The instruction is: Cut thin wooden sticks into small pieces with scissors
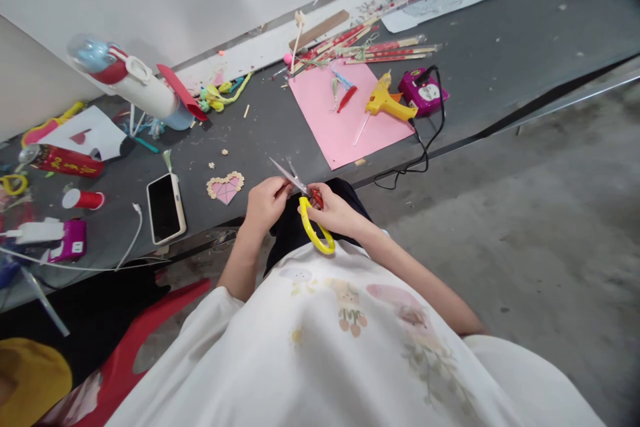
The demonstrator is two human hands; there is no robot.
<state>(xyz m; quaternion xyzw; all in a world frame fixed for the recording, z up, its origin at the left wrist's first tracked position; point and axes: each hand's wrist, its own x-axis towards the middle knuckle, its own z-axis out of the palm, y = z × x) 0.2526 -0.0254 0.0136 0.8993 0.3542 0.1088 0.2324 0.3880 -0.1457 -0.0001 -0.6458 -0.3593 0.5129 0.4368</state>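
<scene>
My right hand (335,210) is closed on a pair of scissors (316,230) with a yellow handle loop. Their metal blades stand apart and point up and left, toward the table edge above my lap. A bit of red (317,198) shows among the right fingers; I cannot tell what it is. My left hand (266,203) is pinched just beside the blades, and whatever lies in its fingertips is hidden. Nearest to it on the table is a pink heart (226,188) with a scalloped, pale beaded-looking border. Two small pale pieces lie just above the heart.
A yellow glue gun (385,100) rests on pink paper (327,137), its cord running to a purple box (424,90) and hanging past the table edge. Leftward are a phone (166,208), red thread spool (83,199), red can (65,160) and tilted bottle (150,93). Someone's yellow hat (35,380) shows lower left.
</scene>
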